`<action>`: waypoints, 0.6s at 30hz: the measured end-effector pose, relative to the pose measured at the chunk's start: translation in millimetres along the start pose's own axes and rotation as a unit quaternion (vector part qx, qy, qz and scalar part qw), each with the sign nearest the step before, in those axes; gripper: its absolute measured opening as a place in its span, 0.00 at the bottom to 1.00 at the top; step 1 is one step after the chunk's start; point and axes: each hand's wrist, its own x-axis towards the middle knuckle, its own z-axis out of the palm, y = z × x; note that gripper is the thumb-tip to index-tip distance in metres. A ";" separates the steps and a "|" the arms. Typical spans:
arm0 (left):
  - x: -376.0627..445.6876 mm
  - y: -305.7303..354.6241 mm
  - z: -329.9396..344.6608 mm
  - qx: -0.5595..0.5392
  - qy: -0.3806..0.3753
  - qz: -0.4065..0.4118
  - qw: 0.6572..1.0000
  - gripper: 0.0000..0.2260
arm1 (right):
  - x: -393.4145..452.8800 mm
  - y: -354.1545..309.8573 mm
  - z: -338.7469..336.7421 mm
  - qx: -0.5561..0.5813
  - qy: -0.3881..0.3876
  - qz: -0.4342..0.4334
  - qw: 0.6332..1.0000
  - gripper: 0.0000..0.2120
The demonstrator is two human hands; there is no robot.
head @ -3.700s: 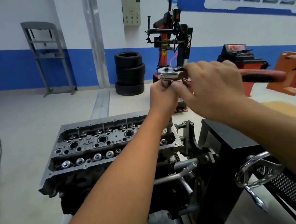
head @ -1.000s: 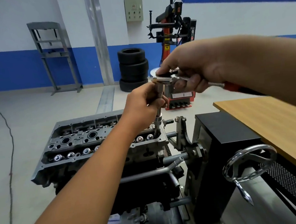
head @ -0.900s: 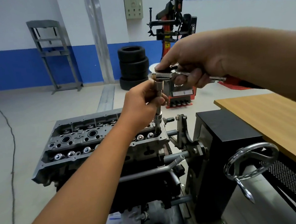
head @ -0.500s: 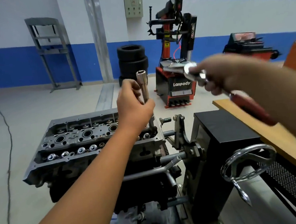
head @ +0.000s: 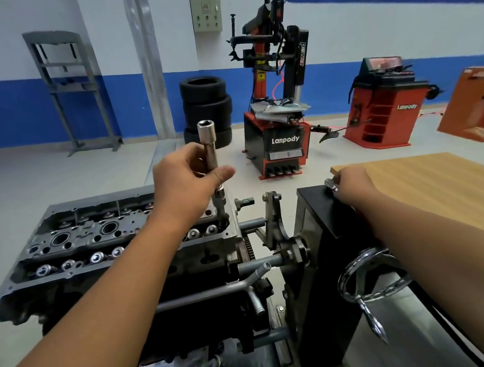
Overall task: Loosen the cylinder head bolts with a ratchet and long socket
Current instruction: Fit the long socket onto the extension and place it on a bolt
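Observation:
The grey cylinder head point(head: 76, 240) sits on the engine stand at lower left. My left hand point(head: 183, 184) grips the long chrome socket point(head: 208, 142), which stands upright in the bolt hole at the head's right end, its open drive end on top. My right hand point(head: 350, 185) holds the ratchet point(head: 331, 184) down on the black box beside the wooden table. Only the ratchet's chrome head shows; the red handle is hidden under my hand and arm.
A black stand box point(head: 323, 220) with a chrome handwheel point(head: 370, 277) stands right of the engine. A wooden table point(head: 436, 187) lies at right. Behind are a tyre changer point(head: 275, 100), stacked tyres point(head: 205, 108), a red balancer point(head: 384, 104) and a grey rack point(head: 64, 81).
My right hand pulled the ratchet off the socket and carried it right and down onto the black box. My left hand stayed on the socket, which still stands in the head.

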 end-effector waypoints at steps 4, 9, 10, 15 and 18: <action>-5.8 -9.2 4.6 -0.040 0.017 0.003 0.999 0.05 | -3.7 10.4 8.6 0.015 -0.056 -0.030 0.998 0.22; -6.3 -18.8 -6.0 -0.117 -0.090 -0.021 0.989 0.13 | -23.6 19.2 -12.6 0.085 -0.052 -0.015 0.995 0.19; -4.9 -20.1 -7.5 -0.121 -0.088 -0.016 0.989 0.13 | -31.4 16.4 -19.4 0.113 -0.017 0.000 0.993 0.18; -2.9 -30.1 6.8 -0.178 -0.009 -0.008 0.984 0.09 | -104.4 -81.7 -55.4 0.453 0.079 -0.112 0.881 0.07; -6.8 -40.3 21.8 -0.274 0.002 -0.041 0.961 0.11 | -147.5 -167.9 -54.0 0.539 0.004 -0.247 0.805 0.03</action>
